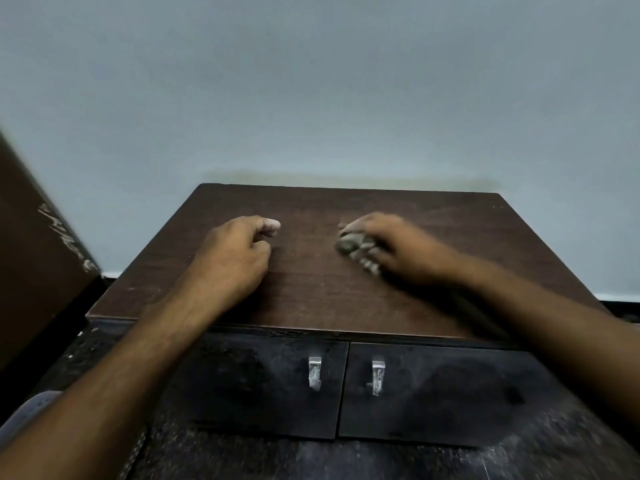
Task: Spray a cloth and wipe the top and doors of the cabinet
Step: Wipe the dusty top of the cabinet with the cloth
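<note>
The right hand (388, 247) is clenching a bunched grey cloth (356, 247) and pressing it on the cabinet top (311, 289), right of centre; the left hand (239, 251) is resting left of centre, fingers loosely curled and grasping nothing. By the look of it, the top-wiping step is running. Both doors (263, 386), below the top's front edge, are showing dusty smears, so they probably remain; no spray bottle is showing.
</note>
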Tool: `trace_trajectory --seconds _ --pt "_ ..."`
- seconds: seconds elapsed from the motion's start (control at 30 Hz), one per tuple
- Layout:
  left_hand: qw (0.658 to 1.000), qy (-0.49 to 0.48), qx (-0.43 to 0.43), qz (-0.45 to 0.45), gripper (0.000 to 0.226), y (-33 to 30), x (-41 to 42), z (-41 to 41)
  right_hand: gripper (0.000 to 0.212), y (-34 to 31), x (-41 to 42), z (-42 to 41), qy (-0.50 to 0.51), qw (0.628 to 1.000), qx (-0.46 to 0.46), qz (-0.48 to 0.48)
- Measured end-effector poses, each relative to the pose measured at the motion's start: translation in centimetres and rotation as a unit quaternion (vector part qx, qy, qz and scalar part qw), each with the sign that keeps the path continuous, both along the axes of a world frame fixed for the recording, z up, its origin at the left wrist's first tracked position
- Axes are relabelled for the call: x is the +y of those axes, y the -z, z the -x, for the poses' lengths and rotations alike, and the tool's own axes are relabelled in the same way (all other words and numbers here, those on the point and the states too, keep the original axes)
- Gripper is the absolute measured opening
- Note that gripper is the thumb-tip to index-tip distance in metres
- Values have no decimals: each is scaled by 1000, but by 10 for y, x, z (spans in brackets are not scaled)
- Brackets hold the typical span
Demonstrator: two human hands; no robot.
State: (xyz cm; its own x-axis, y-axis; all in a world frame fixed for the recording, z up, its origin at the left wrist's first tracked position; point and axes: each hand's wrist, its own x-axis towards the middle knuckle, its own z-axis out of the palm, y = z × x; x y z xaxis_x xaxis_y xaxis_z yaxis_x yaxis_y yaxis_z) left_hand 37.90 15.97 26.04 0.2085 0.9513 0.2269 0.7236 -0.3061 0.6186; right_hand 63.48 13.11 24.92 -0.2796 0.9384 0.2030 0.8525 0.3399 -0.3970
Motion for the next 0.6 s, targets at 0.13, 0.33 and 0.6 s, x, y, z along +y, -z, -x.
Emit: trace_trajectory --seconds 0.13,0.33,0.6 --pt "1000 14 10 -14 47 -4 1 -3 29 7 51 -57 245 969 -39 -7" --pt "999 3 5 -41 46 -12 13 -4 23 5 47 66 77 996 -24 -34" --pt "999 28 5 -31 40 2 -1 -2 37 5 -3 68 -53 998 -40 -12"
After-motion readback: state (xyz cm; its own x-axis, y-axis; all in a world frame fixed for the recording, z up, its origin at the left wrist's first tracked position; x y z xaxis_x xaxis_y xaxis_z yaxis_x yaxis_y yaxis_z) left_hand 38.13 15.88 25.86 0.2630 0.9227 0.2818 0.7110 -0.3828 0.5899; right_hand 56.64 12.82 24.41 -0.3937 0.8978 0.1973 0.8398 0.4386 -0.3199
